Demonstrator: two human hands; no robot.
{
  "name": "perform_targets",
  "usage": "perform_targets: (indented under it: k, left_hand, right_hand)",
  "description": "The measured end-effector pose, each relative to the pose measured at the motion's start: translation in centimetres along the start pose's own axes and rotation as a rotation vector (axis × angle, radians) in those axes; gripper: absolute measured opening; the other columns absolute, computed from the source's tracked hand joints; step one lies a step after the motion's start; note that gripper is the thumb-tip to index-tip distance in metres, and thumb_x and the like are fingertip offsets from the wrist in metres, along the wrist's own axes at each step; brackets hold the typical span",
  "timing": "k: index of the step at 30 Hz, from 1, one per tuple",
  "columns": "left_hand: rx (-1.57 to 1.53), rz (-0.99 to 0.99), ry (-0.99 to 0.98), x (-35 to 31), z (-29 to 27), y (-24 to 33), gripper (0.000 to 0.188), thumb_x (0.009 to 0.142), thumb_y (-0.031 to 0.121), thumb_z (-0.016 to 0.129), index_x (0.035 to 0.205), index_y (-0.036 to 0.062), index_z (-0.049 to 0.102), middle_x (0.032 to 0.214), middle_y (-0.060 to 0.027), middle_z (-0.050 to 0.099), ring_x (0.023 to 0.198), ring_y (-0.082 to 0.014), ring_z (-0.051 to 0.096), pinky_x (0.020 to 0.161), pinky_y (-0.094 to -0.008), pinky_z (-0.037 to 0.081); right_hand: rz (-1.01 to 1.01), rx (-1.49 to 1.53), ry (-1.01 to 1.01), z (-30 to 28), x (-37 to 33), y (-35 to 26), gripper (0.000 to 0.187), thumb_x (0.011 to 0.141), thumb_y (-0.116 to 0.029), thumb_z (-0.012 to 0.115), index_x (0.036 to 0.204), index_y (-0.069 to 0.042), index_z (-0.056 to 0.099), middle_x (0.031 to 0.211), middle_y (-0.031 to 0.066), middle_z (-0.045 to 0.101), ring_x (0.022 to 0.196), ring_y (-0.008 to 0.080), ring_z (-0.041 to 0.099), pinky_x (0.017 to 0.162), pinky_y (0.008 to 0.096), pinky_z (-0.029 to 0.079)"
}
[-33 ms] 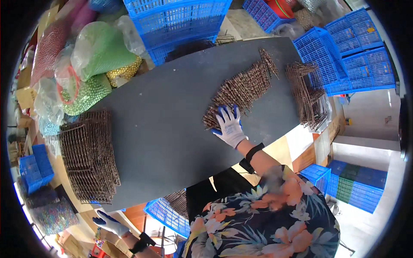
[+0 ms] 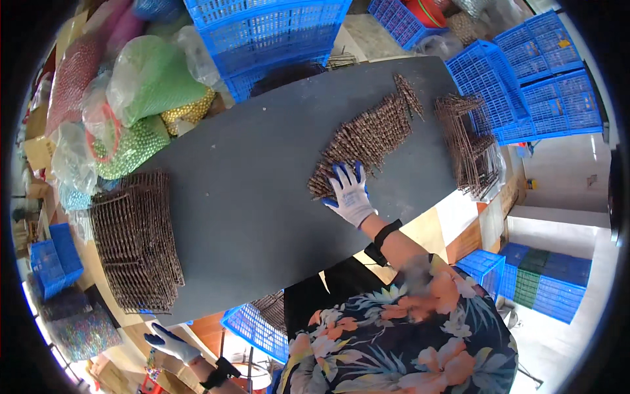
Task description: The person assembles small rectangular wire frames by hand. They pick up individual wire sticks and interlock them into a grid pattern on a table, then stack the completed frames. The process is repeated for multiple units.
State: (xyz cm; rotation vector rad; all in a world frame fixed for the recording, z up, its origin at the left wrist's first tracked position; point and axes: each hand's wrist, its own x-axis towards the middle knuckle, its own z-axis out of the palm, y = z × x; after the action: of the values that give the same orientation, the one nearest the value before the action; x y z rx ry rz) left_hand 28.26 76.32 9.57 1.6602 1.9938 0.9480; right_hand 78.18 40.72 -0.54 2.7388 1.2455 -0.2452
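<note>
A row of brown twisted rods [image 2: 371, 134] lies on the dark table [image 2: 256, 177], running from under the fingers of the right hand [image 2: 352, 197] up and to the right of it. At the row's far end, a smaller bunch of the rods [image 2: 409, 97] lies at a different slant. The right hand, in a white glove with blue fingertips, is palm down on the row's near end, its fingers straight and spread apart, not closed around anything; a black band [image 2: 388, 233] circles that wrist. Right of this hand, near the table's end, stands a pile of brown wire frames [image 2: 462, 148], with blue crates [image 2: 489, 85] beyond. Well to its left, a broad stack of brown ribbed pieces [image 2: 134, 243] covers the table's other end. Just below that stack, the left hand [image 2: 172, 344], also gloved, hangs off the table with its fingers extended and nothing seen in them. Far up and left of the right hand sit clear bags of green beads [image 2: 154, 79].
</note>
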Motion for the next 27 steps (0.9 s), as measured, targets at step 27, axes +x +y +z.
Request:
perform_targets:
  k: [27]
  left_hand:
    - [0.11,0.079,-0.824,-40.1,27.6,18.8,0.083,0.095,0.03,0.064,0.155,0.0014,0.015,0.158,-0.0244,0.022,0.145,-0.0387,0.022,0.12,-0.0472,0.017]
  right_hand:
    - [0.301,0.105,0.32,3.9,15.8,40.0,0.065,0.096,-0.05,0.05,0.151,-0.019,0.034,0.155,0.0204,0.032,0.143,0.0387,0.029,0.117,0.0577,0.015]
